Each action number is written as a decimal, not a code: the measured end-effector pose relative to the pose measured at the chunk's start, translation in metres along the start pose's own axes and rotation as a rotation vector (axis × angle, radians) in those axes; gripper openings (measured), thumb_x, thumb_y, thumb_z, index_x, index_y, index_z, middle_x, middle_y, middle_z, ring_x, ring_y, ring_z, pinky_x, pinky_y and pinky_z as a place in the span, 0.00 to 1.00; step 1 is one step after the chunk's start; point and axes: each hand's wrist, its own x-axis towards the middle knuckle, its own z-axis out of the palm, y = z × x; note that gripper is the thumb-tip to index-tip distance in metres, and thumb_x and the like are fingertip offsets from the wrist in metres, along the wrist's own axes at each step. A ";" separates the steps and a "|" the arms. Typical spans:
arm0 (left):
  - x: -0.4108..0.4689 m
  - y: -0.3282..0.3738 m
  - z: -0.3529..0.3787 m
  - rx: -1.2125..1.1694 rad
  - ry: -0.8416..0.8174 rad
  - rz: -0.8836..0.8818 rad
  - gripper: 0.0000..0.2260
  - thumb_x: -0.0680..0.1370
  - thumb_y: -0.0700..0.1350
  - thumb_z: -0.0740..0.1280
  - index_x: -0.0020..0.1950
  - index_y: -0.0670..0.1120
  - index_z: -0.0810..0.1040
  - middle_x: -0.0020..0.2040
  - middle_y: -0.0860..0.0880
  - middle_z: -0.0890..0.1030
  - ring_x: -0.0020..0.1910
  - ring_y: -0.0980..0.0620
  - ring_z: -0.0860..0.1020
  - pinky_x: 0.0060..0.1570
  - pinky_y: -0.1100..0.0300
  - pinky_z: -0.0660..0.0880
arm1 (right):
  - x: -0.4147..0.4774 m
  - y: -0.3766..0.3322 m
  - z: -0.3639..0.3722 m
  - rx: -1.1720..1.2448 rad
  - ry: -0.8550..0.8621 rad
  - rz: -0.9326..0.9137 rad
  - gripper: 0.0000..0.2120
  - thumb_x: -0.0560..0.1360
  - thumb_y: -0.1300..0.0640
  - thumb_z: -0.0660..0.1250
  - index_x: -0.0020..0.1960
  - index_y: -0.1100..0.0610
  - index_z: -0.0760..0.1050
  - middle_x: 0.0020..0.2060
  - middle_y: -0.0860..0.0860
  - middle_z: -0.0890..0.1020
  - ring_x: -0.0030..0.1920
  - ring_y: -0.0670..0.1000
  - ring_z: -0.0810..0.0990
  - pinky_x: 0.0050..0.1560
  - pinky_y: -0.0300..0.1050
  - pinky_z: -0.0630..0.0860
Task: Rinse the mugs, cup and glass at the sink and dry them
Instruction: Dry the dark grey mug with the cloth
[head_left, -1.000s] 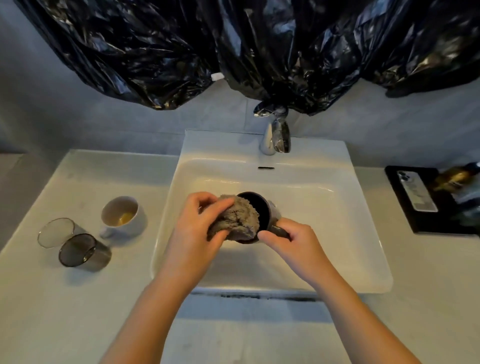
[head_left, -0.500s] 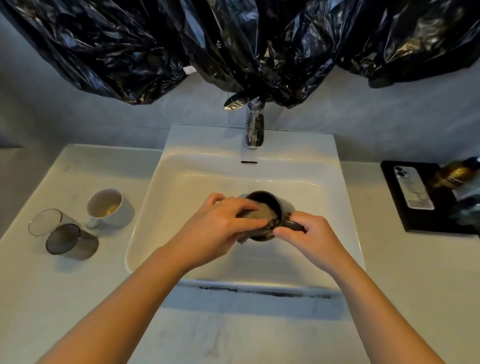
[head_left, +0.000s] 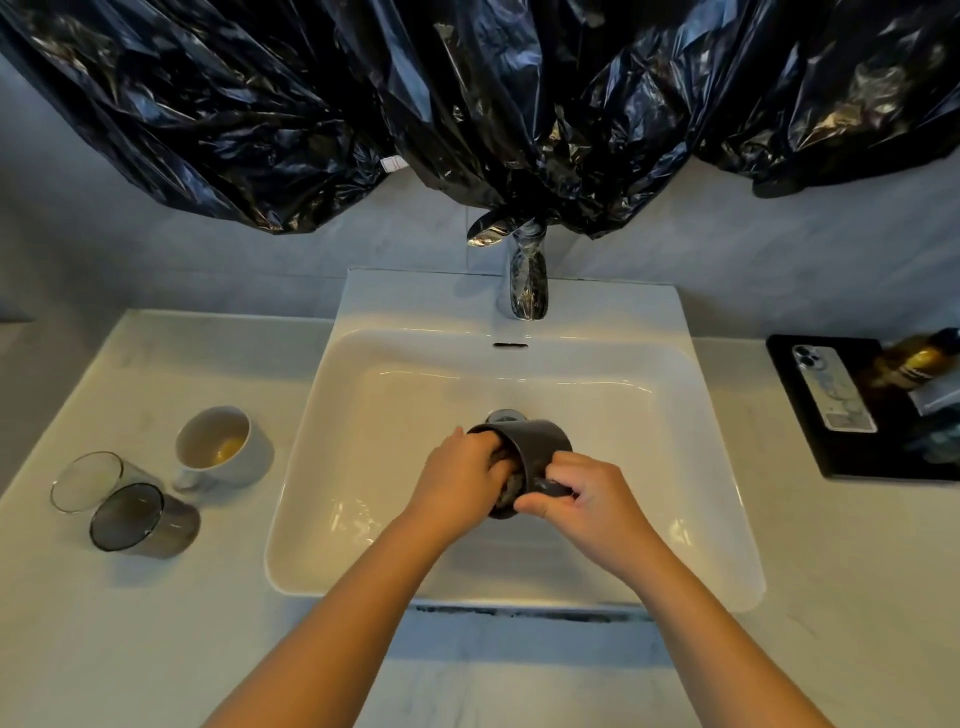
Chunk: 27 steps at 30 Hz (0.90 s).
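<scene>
Centre frame, over sink (head_left: 415, 395): dark mug (head_left: 540, 447), handle gripped by right hand (head_left: 587, 499); left hand (head_left: 462, 473) holds cloth (head_left: 511, 486) inside.

Black mug (head_left: 540, 447), white sink (head_left: 722, 566), white cup (head_left: 249, 457), smoky-grey glass (head_left: 156, 530), black plastic sheeting (head_left: 467, 93).

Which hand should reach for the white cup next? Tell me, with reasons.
Left, likely. The white cup stands on the counter left of the sink, nearer the left hand; the right hand grips the dark mug by its handle, farther away.
</scene>
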 end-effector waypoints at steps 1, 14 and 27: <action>-0.002 -0.001 0.003 -0.093 -0.010 -0.085 0.09 0.79 0.43 0.63 0.54 0.45 0.81 0.50 0.45 0.83 0.49 0.45 0.80 0.55 0.53 0.74 | 0.000 0.002 0.001 -0.029 0.007 -0.009 0.14 0.69 0.57 0.77 0.30 0.54 0.74 0.31 0.47 0.73 0.33 0.44 0.69 0.35 0.37 0.66; -0.013 -0.025 -0.007 0.074 -0.125 0.263 0.12 0.82 0.50 0.59 0.65 0.54 0.71 0.55 0.53 0.83 0.53 0.53 0.79 0.76 0.54 0.43 | 0.003 0.004 -0.003 -0.071 0.024 -0.077 0.09 0.70 0.55 0.76 0.38 0.59 0.80 0.35 0.49 0.77 0.39 0.47 0.74 0.38 0.41 0.72; -0.016 -0.014 0.007 -1.488 -0.158 -0.439 0.11 0.77 0.40 0.59 0.54 0.39 0.78 0.47 0.40 0.80 0.46 0.46 0.78 0.44 0.55 0.74 | 0.008 0.011 0.008 -0.458 0.034 -0.239 0.20 0.71 0.51 0.75 0.33 0.49 0.64 0.34 0.40 0.66 0.40 0.48 0.66 0.37 0.35 0.61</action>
